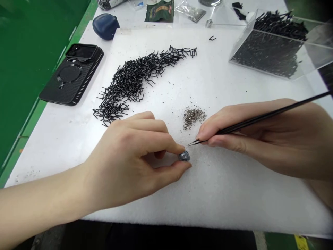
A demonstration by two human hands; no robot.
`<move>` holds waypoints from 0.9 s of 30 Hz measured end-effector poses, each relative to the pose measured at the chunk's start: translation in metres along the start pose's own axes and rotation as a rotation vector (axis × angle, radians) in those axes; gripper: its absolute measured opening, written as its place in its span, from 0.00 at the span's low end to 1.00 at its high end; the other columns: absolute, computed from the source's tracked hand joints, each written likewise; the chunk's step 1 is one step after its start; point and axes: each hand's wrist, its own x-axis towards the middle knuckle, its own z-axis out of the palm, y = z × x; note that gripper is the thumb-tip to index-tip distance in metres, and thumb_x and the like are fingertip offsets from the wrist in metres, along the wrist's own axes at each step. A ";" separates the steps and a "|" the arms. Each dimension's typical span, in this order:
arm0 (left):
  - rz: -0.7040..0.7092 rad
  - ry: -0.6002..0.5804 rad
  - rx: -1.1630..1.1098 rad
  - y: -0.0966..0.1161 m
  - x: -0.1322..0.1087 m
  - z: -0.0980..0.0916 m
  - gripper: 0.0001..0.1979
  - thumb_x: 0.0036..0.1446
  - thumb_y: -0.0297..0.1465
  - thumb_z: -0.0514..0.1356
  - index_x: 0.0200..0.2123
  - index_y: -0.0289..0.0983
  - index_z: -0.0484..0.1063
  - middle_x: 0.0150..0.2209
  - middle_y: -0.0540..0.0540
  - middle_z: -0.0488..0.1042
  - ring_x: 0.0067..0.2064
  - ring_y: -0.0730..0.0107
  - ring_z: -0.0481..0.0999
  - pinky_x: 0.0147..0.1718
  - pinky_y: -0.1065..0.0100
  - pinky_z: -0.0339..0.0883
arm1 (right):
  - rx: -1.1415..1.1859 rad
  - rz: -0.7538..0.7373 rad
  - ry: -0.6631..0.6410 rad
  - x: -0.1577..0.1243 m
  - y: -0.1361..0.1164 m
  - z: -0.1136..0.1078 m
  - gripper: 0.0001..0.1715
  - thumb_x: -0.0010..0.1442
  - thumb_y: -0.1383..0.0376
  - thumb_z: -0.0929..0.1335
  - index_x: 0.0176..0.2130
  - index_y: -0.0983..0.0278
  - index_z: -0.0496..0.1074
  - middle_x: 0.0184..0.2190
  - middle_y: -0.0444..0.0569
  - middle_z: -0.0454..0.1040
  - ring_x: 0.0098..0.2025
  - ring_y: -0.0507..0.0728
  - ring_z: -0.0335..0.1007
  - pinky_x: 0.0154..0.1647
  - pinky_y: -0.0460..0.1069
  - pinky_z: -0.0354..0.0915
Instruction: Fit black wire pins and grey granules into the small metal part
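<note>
Black tweezers [260, 120], grey piece [184, 156], both hands [125, 156]

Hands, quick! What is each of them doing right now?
Left hand: closed, pinching a small bluish-grey piece.
Right hand: closed, holding black tweezers.

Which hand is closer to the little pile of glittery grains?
Right. The right hand sits just off the lower right edge of the little pile of glittery grains, almost touching it. The left hand is farther away, below and left of the pile.
</note>
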 end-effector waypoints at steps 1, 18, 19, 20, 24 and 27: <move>0.003 0.000 -0.001 0.000 0.000 0.000 0.01 0.56 0.28 0.73 0.32 0.38 0.85 0.24 0.54 0.76 0.29 0.76 0.71 0.29 0.71 0.68 | 0.004 0.001 -0.001 0.000 0.000 0.000 0.03 0.67 0.60 0.75 0.42 0.52 0.83 0.38 0.39 0.86 0.36 0.55 0.82 0.35 0.49 0.79; 0.012 -0.008 -0.019 -0.003 0.000 0.001 0.01 0.56 0.28 0.73 0.33 0.37 0.85 0.25 0.54 0.76 0.29 0.76 0.71 0.30 0.72 0.67 | 0.052 -0.005 -0.022 0.000 0.003 0.000 0.05 0.66 0.62 0.76 0.43 0.52 0.84 0.39 0.38 0.86 0.38 0.54 0.83 0.36 0.47 0.78; 0.009 -0.009 -0.022 -0.003 0.000 0.001 0.01 0.56 0.27 0.73 0.33 0.37 0.85 0.25 0.54 0.76 0.30 0.76 0.71 0.30 0.72 0.67 | 0.056 -0.004 -0.017 0.000 0.004 0.000 0.05 0.66 0.62 0.76 0.43 0.52 0.84 0.39 0.39 0.86 0.38 0.54 0.83 0.35 0.47 0.78; 0.009 -0.010 -0.024 -0.002 0.000 0.002 0.01 0.57 0.27 0.73 0.33 0.37 0.85 0.25 0.54 0.76 0.30 0.76 0.71 0.30 0.72 0.67 | 0.058 -0.006 -0.016 0.000 0.004 0.000 0.05 0.66 0.61 0.76 0.43 0.52 0.84 0.39 0.39 0.86 0.37 0.54 0.83 0.35 0.47 0.78; 0.005 -0.011 -0.031 -0.001 0.001 0.001 0.02 0.56 0.27 0.74 0.33 0.37 0.85 0.25 0.54 0.76 0.30 0.76 0.71 0.30 0.71 0.67 | 0.049 -0.021 -0.008 -0.001 0.004 -0.001 0.05 0.66 0.62 0.75 0.43 0.52 0.84 0.39 0.39 0.86 0.37 0.54 0.83 0.33 0.47 0.78; 0.007 -0.007 -0.040 -0.001 0.000 0.000 0.02 0.56 0.28 0.74 0.34 0.37 0.85 0.25 0.54 0.76 0.30 0.76 0.71 0.31 0.71 0.67 | 0.036 -0.038 0.009 -0.002 0.004 -0.002 0.05 0.67 0.62 0.75 0.44 0.52 0.84 0.39 0.39 0.86 0.37 0.54 0.83 0.33 0.47 0.78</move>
